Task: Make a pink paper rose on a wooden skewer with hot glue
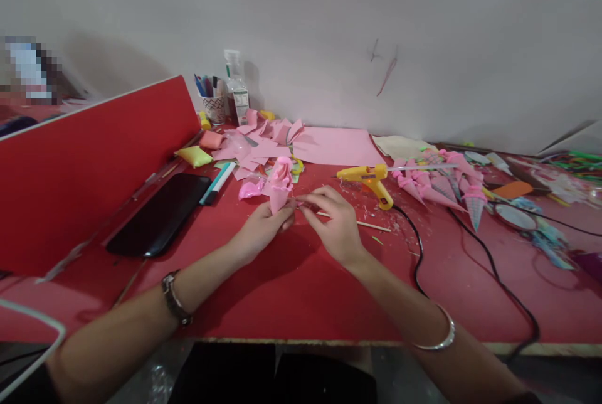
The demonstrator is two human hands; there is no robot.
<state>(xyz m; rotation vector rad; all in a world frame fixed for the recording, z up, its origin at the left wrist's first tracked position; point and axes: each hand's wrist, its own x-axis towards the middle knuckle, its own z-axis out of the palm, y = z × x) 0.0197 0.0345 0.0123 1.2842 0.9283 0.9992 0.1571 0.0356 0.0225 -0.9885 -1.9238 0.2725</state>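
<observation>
My left hand (269,226) is closed around the lower part of a small pink paper ice-cream cone (281,184), topped with a soft pink swirl, and holds it upright above the red table. Just right of it, my right hand (335,219) pinches thumb and fingertips together close to the left fingers. A tiny pinkish bit may sit in that pinch, but it is too small to name. Behind the cone lies a shiny bright-pink packet (252,188). A thin wooden stick (374,226) lies on the table beyond my right hand.
A yellow glue gun (369,179) with a black cable lies right of centre. Several finished cones (442,181) are heaped farther right. A black phone (160,214) and markers (217,183) lie left, near a red partition (94,172). Pink paper (336,145) covers the back.
</observation>
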